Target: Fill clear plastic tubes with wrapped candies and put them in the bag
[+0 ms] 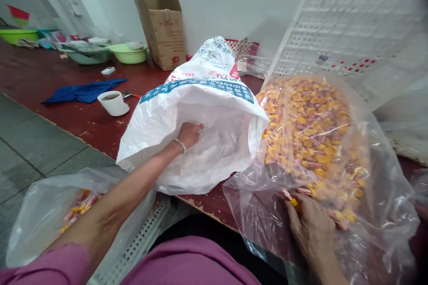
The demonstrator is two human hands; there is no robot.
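Left hand [190, 136] is inside the mouth of a white sack [143, 142] on the red table [78, 118], fingers curled; I cannot tell whether it grips anything. Right hand [312, 222], I note, is pinched on a small yellow-and-red piece [291, 198] at the clear bag [384, 187], right of the sack.

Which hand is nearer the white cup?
Left: the left hand, inside the white sack, is right of the cup; the right hand farther right, at the clear bag.
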